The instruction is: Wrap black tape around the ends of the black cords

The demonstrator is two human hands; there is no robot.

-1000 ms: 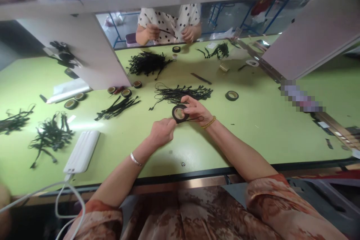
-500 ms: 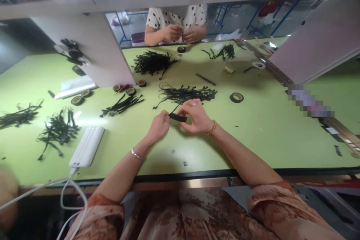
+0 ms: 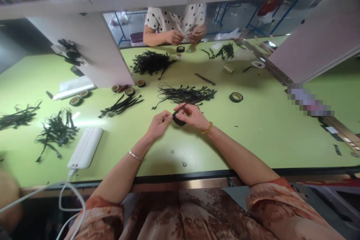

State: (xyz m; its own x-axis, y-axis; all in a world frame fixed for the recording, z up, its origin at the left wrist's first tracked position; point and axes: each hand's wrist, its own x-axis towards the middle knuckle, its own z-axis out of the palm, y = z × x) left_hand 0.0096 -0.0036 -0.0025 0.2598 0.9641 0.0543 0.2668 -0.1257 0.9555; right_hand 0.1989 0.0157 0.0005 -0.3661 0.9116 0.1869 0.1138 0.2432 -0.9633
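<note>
Just in front of the pile of thin black cables (image 3: pixel 187 93), my two hands meet above the green table. My right hand (image 3: pixel 194 116) is closed on a roll of black tape (image 3: pixel 179 120), its fingers curled over the top of the roll. My left hand (image 3: pixel 159 123) pinches thumb and fingers together at the left side of the roll, on a thin black cable. The cable's end is hidden between the fingertips. A dark strand (image 3: pixel 183 106) shows over the right fingers.
More black tape rolls (image 3: pixel 236 97) and cable bundles (image 3: pixel 120 105) lie about. A white power bank (image 3: pixel 86 148) with a white cable is at the left. Across the table a co-worker's hands (image 3: pixel 176 37) hold something small. White partitions (image 3: pixel 109 52) rise at both sides.
My right hand has turned and closed further around the tape roll, close against my left fingertips. Less of the black tape shows between the hands. The co-worker's hands have moved apart.
</note>
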